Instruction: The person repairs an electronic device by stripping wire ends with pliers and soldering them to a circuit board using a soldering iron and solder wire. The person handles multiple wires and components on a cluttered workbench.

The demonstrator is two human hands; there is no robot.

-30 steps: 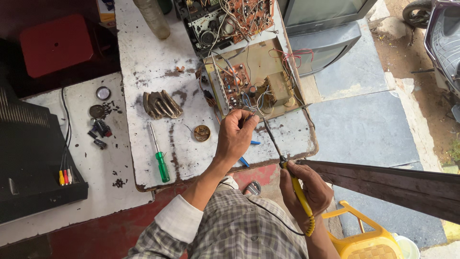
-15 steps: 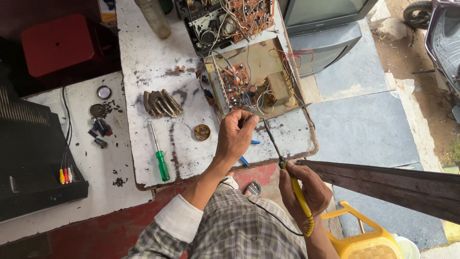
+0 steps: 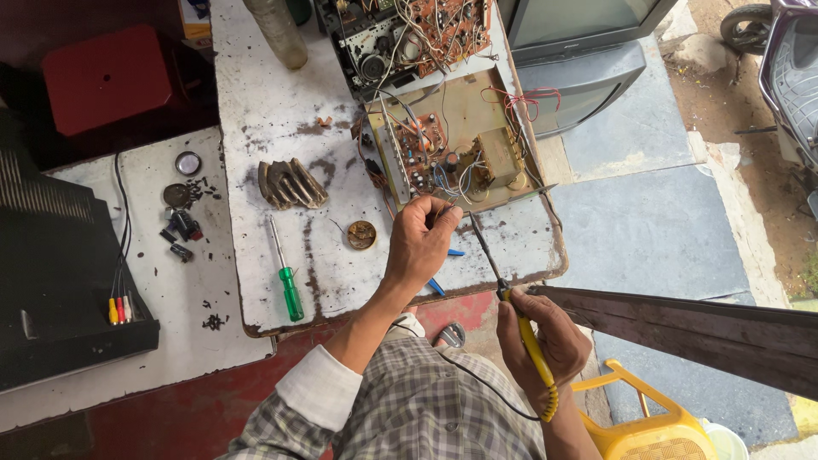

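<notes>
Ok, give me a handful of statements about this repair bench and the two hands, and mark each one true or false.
1. The right hand holds a yellow-handled soldering iron. True.
2. The green-handled screwdriver is in the left hand. False: it lies on the white table, apart from both hands.
3. The left hand is at the near edge of the open circuit chassis. True.
4. The small round tin sits on top of the chassis. False: it rests on the table, left of the left hand.
5. The iron's tip points toward the left hand's fingers. True.
</notes>
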